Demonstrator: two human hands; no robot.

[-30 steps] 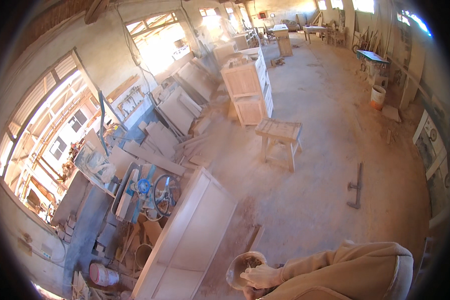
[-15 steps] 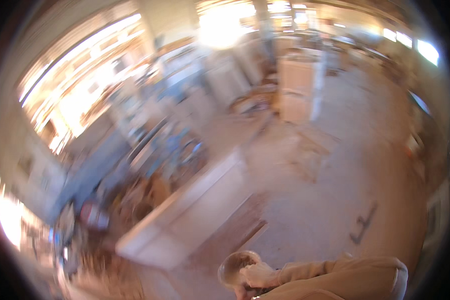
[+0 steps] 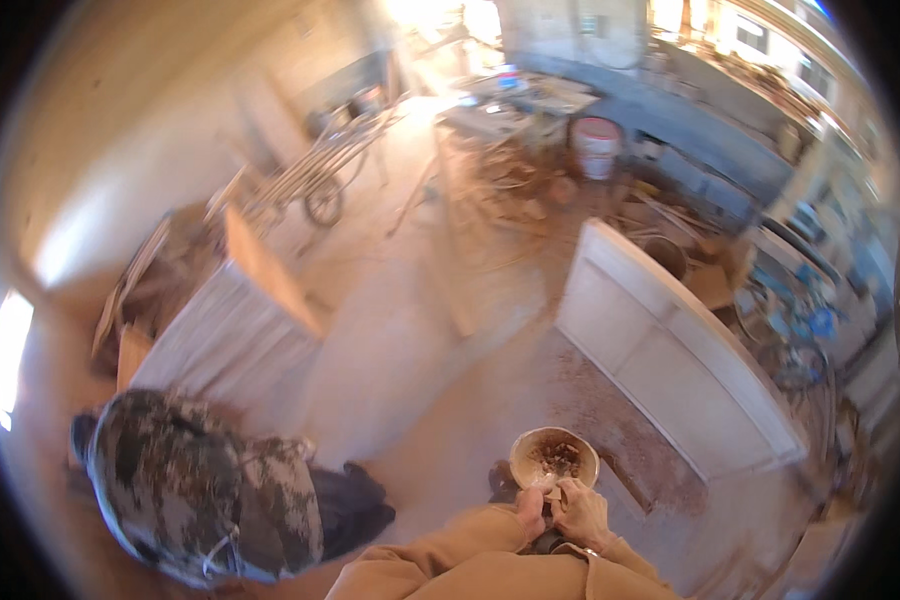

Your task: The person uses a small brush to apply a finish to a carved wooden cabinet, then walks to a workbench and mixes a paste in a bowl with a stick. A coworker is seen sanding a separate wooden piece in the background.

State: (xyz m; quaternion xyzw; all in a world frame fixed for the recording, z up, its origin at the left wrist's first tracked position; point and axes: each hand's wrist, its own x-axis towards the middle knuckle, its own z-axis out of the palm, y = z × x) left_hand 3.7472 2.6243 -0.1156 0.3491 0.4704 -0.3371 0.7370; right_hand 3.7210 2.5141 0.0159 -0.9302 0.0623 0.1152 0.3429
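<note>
Both my hands are together at the bottom of the head view, in tan sleeves. My left hand (image 3: 530,515) grips the near rim of a round, pale bowl (image 3: 527,455) that holds brown, crumbly paste. My right hand (image 3: 582,512) is closed beside it, and a small pale tool (image 3: 549,488) in its fingers reaches over the rim into the bowl. The bowl is held above the dusty floor.
A person in a camouflage jacket (image 3: 200,490) crouches at my lower left. A long white cabinet frame (image 3: 670,360) lies on the floor to the right. A wooden panel piece (image 3: 240,310) stands at the left. Further off are a wheeled cart (image 3: 320,190), a red-and-white bucket (image 3: 597,145) and wood scraps.
The view has swung sharply round the workshop, and the crouching person has come into sight. My hands stay together on the bowl.
</note>
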